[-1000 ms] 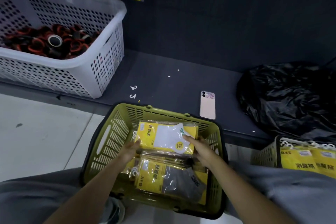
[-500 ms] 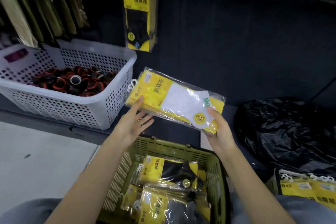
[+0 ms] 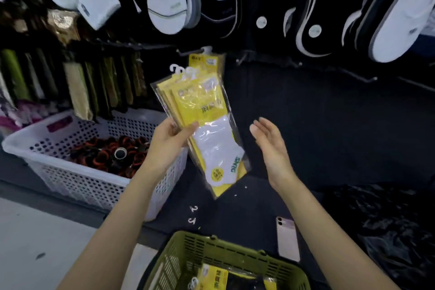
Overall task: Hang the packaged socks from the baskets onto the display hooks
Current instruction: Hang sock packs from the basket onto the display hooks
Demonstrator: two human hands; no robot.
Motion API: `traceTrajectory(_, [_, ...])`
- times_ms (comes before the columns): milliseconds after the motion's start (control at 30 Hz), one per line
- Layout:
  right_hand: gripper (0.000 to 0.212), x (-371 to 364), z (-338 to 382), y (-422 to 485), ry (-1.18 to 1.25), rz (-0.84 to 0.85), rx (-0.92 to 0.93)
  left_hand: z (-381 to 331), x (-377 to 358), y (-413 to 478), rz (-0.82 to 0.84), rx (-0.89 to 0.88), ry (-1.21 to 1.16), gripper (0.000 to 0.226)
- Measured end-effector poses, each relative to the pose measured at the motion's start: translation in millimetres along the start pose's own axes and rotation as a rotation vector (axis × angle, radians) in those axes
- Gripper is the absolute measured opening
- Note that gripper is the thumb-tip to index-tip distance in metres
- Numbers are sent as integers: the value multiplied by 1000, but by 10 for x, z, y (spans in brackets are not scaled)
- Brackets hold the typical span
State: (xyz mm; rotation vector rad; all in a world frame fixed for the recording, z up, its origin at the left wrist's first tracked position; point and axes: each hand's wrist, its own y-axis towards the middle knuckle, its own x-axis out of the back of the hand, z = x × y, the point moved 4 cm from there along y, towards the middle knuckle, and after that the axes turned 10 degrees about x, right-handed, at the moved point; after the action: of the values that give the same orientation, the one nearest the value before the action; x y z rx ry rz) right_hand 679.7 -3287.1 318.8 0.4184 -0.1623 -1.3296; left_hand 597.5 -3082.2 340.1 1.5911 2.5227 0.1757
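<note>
The single wide-angle camera sat on the person's head and looked forward and a little down. It was close to the left hand (image 3: 168,142), which gripped the sock packs (image 3: 200,101) at mid-frame, and the right hand (image 3: 270,146). The green basket (image 3: 235,246) lay at the bottom edge, the hanging socks (image 3: 164,7) along the top.

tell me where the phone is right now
In the head view the pale phone lies flat on the dark ledge, low and right of centre, just beyond the far rim of the green basket and left of the black plastic bag.
</note>
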Motion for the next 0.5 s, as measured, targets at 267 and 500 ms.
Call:
traceTrajectory(267, [30, -809, 232, 307, -12, 175, 119, -121, 275, 182, 79, -119, -25, 30])
traceTrajectory(500, [30, -1120, 65, 372, 137, 135, 52, -56, 555, 351, -34, -51, -2, 38])
